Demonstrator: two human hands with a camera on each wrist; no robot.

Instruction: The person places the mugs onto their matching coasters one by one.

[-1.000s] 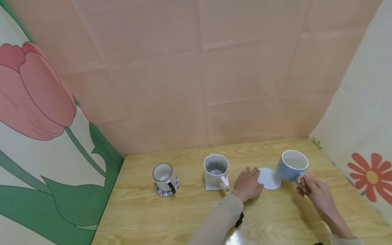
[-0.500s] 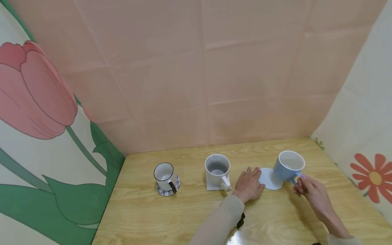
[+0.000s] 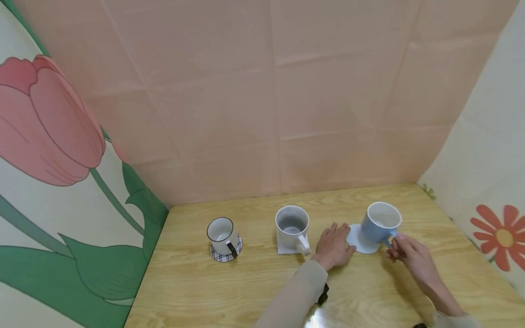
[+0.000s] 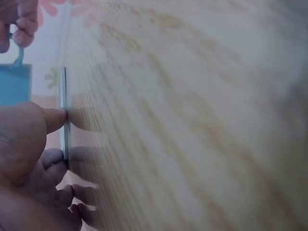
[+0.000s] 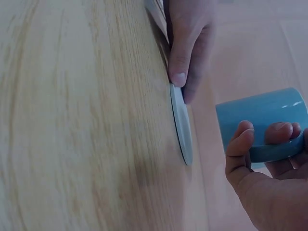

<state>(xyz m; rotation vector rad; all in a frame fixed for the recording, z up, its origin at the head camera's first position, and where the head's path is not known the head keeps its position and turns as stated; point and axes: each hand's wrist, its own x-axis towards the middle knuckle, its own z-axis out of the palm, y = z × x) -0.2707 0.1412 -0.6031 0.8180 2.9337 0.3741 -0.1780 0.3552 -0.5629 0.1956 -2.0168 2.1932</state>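
- Right hand [image 3: 410,256]: fingers curled on the handle of the blue mug [image 3: 379,223], held above the round coaster [image 3: 356,241], clear of it.
- Left hand [image 3: 334,248]: fingers straight, flat on the bench [image 3: 246,282], fingertips touching the coaster's edge.

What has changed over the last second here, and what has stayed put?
The right hand, gripping the blue mug by its handle, has carried it leftward until it hangs over the round white coaster; in the right wrist view it is not yet set down. The left hand still rests flat at the coaster's edge. The white mug and the black-rimmed mug have not moved.
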